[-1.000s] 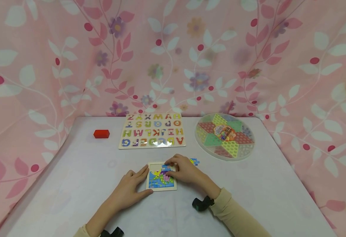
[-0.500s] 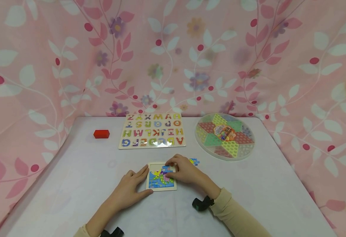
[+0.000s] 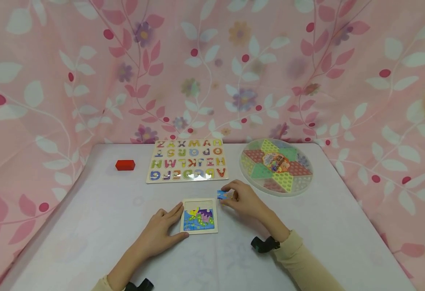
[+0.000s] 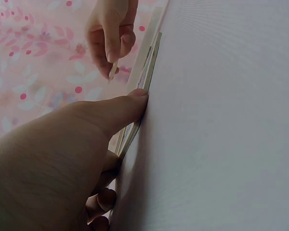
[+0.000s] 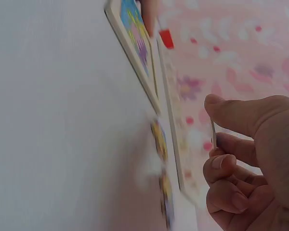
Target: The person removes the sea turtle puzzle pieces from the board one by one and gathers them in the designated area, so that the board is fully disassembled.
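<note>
A small jigsaw puzzle (image 3: 199, 220) in a pale wooden frame lies on the table, its picture blue, green, yellow and purple; bare backing shows along its top row. My left hand (image 3: 163, 230) steadies it, straight fingers at the left edge and thumb at the lower left corner. Just right of the frame, my right hand (image 3: 245, 200) pinches a blue puzzle piece (image 3: 221, 195) between thumb and fingertips. In the right wrist view that piece (image 5: 213, 132) appears edge-on, above the table. Two more puzzle pieces (image 5: 159, 139) lie beside the frame there, blurred; my right hand mostly covers them in the head view.
Behind the puzzle lies an alphabet board (image 3: 187, 161) with colourful letters. A round Chinese checkers board (image 3: 275, 167) is at the back right, near my right hand. At the back left sits a red block (image 3: 125, 165). A pink floral cloth (image 3: 212, 81) surrounds the white table.
My right hand has lifted a blue piece out of the puzzle's upper right and carried it right, off the frame. The left hand keeps its place.
</note>
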The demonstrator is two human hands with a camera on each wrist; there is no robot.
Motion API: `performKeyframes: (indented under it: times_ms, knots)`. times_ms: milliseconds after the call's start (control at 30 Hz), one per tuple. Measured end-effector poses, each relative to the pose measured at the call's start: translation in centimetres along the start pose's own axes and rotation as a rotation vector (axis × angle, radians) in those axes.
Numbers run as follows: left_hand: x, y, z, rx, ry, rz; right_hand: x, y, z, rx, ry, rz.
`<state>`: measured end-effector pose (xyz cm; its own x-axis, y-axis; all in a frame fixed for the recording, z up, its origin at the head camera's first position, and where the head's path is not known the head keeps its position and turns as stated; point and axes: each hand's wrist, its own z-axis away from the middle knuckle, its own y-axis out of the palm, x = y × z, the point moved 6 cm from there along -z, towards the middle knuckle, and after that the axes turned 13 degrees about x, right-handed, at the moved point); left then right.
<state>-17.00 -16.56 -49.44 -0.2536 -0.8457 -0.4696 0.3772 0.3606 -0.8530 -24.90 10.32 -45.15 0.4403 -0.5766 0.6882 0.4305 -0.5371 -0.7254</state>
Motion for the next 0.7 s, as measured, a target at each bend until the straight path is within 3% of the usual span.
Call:
performKeyframes:
  times_ms: [167, 333, 700]
  knots:
    - [-0.1, 0.0, 0.0, -0.012, 0.016, -0.005, -3.6, -2.5, 3.0, -0.118, 0.056, 0.016]
    - [-0.3, -0.4, 0.1, -0.02, 0.028, -0.001, -6.7, -3.0, 5.2, -0.176, 0.055, 0.057]
    - [0.0, -0.1, 0.0, -0.009, 0.025, 0.013, -7.4, -3.0, 5.6, -0.155, -0.01, 0.122]
